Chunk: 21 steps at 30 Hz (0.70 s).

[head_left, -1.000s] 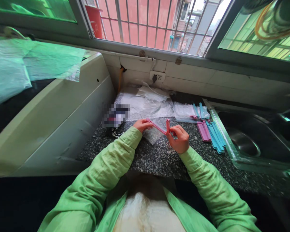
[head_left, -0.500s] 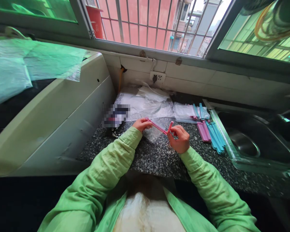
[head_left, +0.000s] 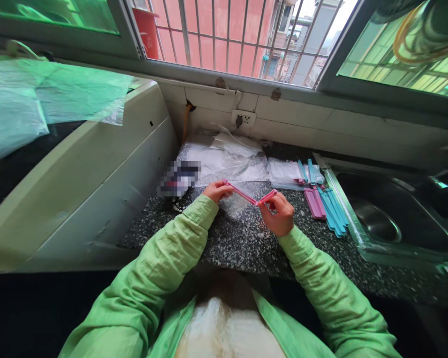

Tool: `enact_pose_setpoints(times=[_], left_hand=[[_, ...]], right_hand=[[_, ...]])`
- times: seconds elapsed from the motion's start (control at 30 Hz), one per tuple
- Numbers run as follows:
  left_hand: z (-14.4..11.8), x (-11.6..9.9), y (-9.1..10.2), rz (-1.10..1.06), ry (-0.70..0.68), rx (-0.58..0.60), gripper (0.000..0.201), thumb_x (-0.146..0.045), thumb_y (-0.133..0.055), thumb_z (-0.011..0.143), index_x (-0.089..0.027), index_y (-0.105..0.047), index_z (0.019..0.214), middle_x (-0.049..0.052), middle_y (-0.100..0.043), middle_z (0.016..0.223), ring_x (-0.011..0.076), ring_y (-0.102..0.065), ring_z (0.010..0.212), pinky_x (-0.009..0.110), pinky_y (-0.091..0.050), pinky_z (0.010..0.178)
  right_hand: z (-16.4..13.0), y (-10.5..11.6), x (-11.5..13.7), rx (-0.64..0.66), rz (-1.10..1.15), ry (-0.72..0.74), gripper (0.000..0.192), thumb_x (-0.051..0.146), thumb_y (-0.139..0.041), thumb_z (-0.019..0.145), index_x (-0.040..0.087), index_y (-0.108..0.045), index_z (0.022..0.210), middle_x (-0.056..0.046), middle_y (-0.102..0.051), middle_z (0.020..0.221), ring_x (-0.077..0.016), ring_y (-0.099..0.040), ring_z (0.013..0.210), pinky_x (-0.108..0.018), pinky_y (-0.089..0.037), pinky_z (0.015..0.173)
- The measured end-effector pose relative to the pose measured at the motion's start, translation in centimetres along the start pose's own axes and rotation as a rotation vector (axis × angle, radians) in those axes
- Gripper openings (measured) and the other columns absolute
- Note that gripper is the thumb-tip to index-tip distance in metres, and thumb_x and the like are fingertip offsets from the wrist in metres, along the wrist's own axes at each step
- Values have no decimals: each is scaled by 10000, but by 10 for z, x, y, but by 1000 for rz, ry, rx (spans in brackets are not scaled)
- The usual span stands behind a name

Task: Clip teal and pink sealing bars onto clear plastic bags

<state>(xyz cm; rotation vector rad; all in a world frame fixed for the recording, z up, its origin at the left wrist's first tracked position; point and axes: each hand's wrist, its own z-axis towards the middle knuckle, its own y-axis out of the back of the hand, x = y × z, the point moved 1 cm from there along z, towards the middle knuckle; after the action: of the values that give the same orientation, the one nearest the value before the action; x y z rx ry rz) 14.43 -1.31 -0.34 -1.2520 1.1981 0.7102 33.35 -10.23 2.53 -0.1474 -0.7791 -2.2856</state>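
Note:
Between my hands is a pink bag sealing clip [head_left: 243,193], its two arms spread apart in a shallow V. My left hand [head_left: 217,191] pinches the far left end of the clip. My right hand [head_left: 278,214] is closed around the hinge end, with the shorter-looking arm running along its fingers. A clear plastic bag [head_left: 236,205] hangs below the clip, its top edge along the left arm. Whether that edge is wrapped over the arm cannot be made out.
Pink clips [head_left: 314,203] and blue clips [head_left: 334,211] lie right, beside the sink [head_left: 358,243]. Folded clear bags [head_left: 283,171] and a larger plastic sheet [head_left: 227,159] lie behind my hands. A pale appliance [head_left: 134,164] borders the left; a wall socket [head_left: 243,118] is behind.
The clip's right arm has swung down to the right, from nearly upright to a lower slant. My right fingers have shifted along it; my left hand has barely moved.

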Motion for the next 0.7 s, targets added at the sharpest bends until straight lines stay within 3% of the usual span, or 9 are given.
enact_pose_setpoints(times=[0.7], left_hand=[[-4,-11,-5,-147,44,-103,180,-152,-687,429,-132,-521,495,-49,-502,413,44,-442,389,169,-320,395]], right_hand=[[1,2,-2,-5,57,-15,44,208,-603,739,183,-567,737,-8,-574,703,-75,-448,510,-226,-412,515]])
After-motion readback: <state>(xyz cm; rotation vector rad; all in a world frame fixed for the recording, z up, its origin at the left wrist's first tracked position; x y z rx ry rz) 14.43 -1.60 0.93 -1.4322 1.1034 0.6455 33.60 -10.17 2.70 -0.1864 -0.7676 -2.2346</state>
